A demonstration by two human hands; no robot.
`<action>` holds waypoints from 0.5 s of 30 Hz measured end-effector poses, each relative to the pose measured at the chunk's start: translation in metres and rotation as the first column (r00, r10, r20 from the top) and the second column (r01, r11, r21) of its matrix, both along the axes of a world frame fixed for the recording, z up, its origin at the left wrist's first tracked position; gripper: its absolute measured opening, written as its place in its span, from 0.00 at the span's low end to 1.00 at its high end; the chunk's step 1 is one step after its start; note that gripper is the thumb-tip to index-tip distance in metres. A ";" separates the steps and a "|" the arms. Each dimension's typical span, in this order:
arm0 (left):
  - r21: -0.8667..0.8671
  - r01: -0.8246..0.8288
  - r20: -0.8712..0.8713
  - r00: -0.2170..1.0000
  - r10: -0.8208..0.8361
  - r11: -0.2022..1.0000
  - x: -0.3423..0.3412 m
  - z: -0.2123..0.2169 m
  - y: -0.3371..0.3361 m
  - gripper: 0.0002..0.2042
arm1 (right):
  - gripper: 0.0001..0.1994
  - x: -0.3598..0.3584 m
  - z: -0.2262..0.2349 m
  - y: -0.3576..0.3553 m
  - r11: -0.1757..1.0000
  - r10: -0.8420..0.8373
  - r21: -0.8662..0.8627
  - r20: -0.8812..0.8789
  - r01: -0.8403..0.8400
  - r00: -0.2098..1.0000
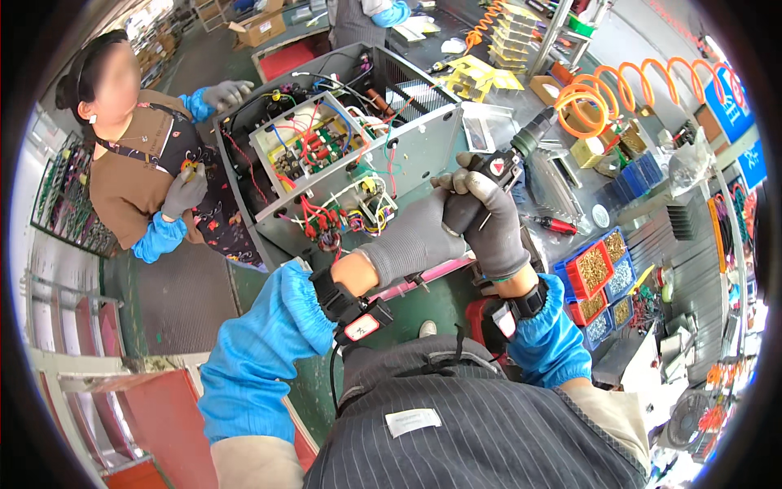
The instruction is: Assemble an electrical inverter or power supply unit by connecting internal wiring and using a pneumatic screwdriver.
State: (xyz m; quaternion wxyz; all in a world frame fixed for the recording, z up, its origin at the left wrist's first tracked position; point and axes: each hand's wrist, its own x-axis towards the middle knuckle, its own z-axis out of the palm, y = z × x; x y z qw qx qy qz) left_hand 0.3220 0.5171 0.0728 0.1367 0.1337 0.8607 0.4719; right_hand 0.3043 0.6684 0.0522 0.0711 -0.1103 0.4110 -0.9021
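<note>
Both my grey-gloved hands come together in front of the right end of a grey metal equipment case (423, 159). They close round a black air tool (498, 169) with a red triangle mark, its exact kind unclear. My left hand (419, 236) grips its lower part from the left; my right hand (495, 224) is wrapped against it from the right. A grey coupling (533, 132) joins the tool to an orange coiled hose (586, 106). The case stands open-topped, with circuit boards, red wires (322, 216) and a transformer inside. My fingers hide much of the tool's lower part.
Left of the case stands a co-worker, one gloved hand (228, 94) at its edge, the other (186, 194) holding a small yellow item. Red and blue bins (588, 269) of screws sit at right, near a red-handled screwdriver (556, 224). Yellow parts (481, 77) lie behind.
</note>
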 end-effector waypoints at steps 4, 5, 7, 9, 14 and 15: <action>0.061 0.072 -0.091 0.994 -0.067 0.996 -0.005 0.002 -0.048 0.33 | 0.23 0.004 0.005 -0.049 0.998 -0.060 -0.031 0.012 0.060 0.998; 0.066 0.093 -0.087 0.992 -0.087 0.993 -0.005 0.003 -0.060 0.32 | 0.23 0.006 0.007 -0.062 0.995 -0.091 -0.037 0.007 0.091 0.996; 0.073 0.114 -0.088 0.990 -0.108 0.991 -0.012 0.008 -0.090 0.31 | 0.22 0.003 0.013 -0.093 0.992 -0.122 -0.042 -0.004 0.122 0.992; 0.049 0.128 -0.088 0.988 -0.123 0.991 -0.017 0.011 -0.115 0.30 | 0.26 0.004 0.017 -0.116 0.993 -0.107 -0.057 -0.022 0.105 0.994; 0.045 0.200 -0.040 0.979 -0.198 0.979 -0.029 0.011 -0.166 0.33 | 0.26 -0.001 0.016 -0.167 0.988 -0.147 -0.049 -0.066 0.144 0.987; 0.076 0.196 -0.054 0.980 -0.193 0.978 -0.031 0.010 -0.174 0.32 | 0.25 -0.002 0.021 -0.177 0.987 -0.160 -0.042 -0.056 0.158 0.986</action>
